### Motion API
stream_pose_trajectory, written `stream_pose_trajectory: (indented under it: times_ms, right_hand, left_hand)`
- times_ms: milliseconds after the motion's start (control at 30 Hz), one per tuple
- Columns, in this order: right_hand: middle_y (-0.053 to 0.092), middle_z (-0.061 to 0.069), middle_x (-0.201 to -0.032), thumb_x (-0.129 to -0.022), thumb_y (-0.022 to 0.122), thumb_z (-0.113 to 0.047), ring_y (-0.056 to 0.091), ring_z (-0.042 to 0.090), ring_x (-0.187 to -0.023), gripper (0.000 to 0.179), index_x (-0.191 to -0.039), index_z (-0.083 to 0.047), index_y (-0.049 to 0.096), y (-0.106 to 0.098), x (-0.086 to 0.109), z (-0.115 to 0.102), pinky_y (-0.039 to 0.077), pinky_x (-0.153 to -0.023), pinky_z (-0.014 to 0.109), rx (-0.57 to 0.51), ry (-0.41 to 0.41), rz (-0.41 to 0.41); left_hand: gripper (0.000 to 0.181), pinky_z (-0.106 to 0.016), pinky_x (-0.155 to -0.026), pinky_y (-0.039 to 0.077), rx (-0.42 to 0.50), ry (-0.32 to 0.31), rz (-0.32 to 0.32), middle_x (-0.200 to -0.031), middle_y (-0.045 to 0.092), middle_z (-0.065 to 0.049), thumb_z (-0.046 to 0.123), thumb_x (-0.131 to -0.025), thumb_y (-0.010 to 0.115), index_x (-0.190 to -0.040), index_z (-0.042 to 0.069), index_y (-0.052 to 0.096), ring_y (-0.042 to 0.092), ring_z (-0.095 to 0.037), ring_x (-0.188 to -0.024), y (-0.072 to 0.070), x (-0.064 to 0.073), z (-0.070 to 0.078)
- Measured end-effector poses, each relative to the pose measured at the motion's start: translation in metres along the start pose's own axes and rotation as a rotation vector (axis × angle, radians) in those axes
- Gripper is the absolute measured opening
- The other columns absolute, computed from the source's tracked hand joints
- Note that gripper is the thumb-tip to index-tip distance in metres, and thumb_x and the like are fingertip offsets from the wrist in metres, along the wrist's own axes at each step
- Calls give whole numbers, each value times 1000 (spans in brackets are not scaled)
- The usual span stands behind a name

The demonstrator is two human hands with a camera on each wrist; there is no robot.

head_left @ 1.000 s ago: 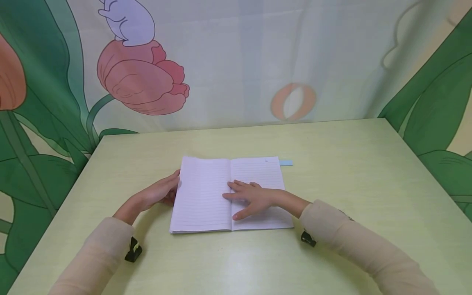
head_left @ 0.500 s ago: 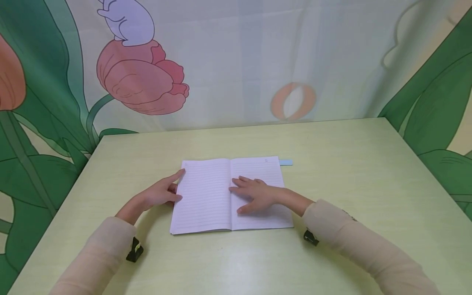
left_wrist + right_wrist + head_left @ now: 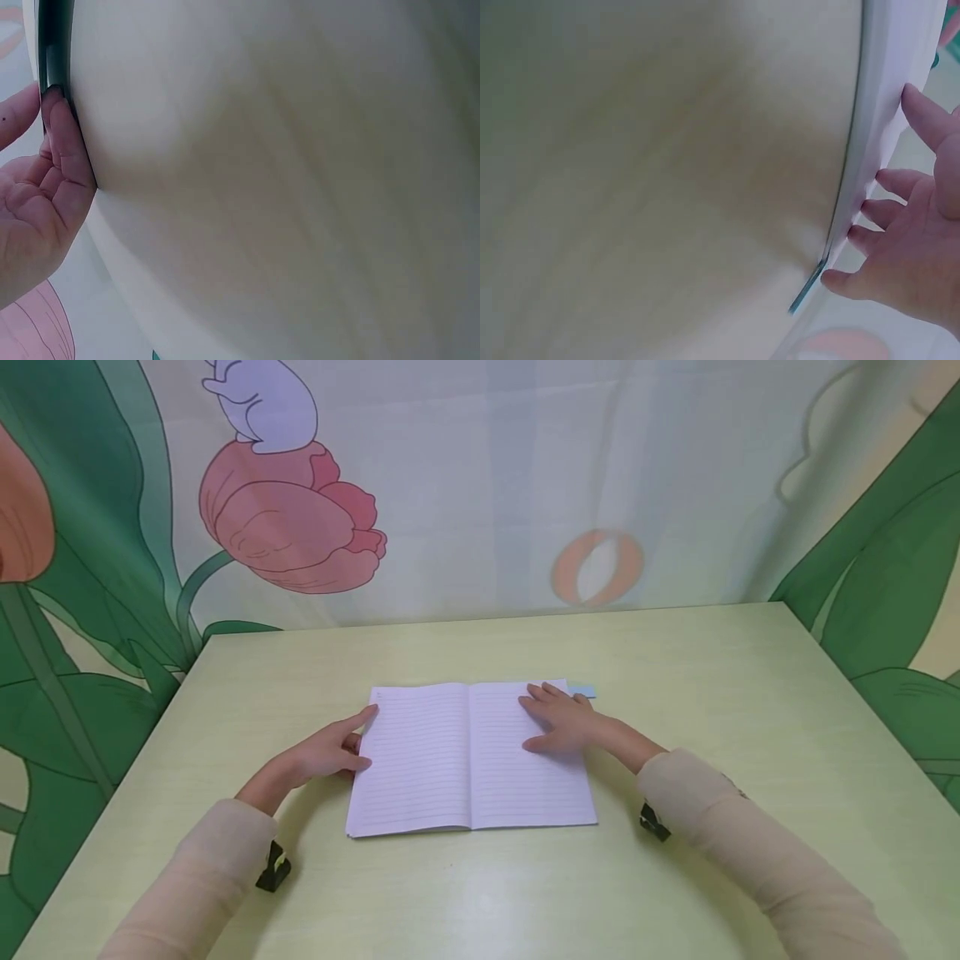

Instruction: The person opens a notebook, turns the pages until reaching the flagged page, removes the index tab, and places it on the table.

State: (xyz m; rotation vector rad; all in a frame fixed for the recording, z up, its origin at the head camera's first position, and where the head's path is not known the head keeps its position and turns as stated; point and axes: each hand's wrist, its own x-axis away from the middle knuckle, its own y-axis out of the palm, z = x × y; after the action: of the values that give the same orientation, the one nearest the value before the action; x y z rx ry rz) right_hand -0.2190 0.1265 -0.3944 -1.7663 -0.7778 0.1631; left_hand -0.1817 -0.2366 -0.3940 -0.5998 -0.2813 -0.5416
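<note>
While my left hand (image 3: 322, 753) pinches the notebook (image 3: 423, 760) by its left edge, my right hand (image 3: 566, 725) rests spread on its right half. Open on the table (image 3: 450, 893), it stretches longest left to right, fold pointing away from me, white and ruled, a light-blue strip (image 3: 585, 692) jutting far right.

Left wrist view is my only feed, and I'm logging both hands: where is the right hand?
Observer: In the head view, the right hand is over the upper outer part of the right-hand page, fingers spread.
Operator: And the notebook, what do its open pages carry?
Observer: Ruled lines run across both.
Operator: Does anything stick out past its right edge?
Observer: Yes, a light blue strip near the top corner.
</note>
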Motion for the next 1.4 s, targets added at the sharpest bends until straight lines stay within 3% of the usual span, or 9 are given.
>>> stream_pose_trajectory:
  times_ms: [400, 667, 900, 1033, 1200, 1400]
  right_hand:
    - [11, 24, -147, -83, 56, -50, 8, 37, -135, 88, -143, 1, 18, -5, -4, 18, 11, -98, 64, 36, 135, 39]
    - [14, 24, -146, -83, 58, -49, 10, 36, -135, 90, -142, 6, 17, -4, -4, 17, 9, -99, 62, 31, 141, 60]
    - [20, 23, -145, -83, 61, -42, 17, 35, -134, 88, -141, 7, 17, -3, -4, 14, 11, -100, 61, 11, 113, 104]
    - [25, 22, -144, -82, 64, -37, 24, 35, -131, 88, -141, 8, 17, -2, -5, 13, 18, -98, 60, -10, 77, 127]
    - [26, 19, -144, -83, 62, -42, 29, 35, -129, 88, -144, 1, 15, -2, -5, 6, 26, -100, 49, -184, 45, 110]
    - [22, 11, -147, -90, 47, -49, 22, 26, -133, 75, -146, -9, 16, -3, -3, -12, 21, -105, 42, -510, -13, 27]
  left_hand:
    - [82, -28, -69, 43, -1, 0, -5, -82, 52, -12, 1, -86, 58, -146, 8, 3, 51, -19, -74, 0, -2, 1]
    - [83, -28, -68, 44, 11, -36, 5, -84, 52, -13, 1, -86, 59, -147, 11, 4, 52, -20, -74, 1, -1, 2]
    - [83, -28, -68, 44, 24, -18, -11, -85, 52, -14, 1, -86, 58, -146, 8, 2, 52, -20, -76, 1, -1, 1]
    - [84, -27, -68, 44, 25, 2, -18, -85, 52, -14, 2, -86, 59, -146, 8, 1, 52, -19, -75, 0, 1, 1]
    - [83, -29, -69, 44, 19, -36, 9, -86, 53, -14, 0, -86, 58, -147, 10, 3, 52, -20, -76, 1, -1, 0]
    - [83, -29, -69, 44, 14, -33, 8, -85, 52, -13, 1, -86, 59, -147, 9, 3, 51, -20, -75, 1, 0, 2]
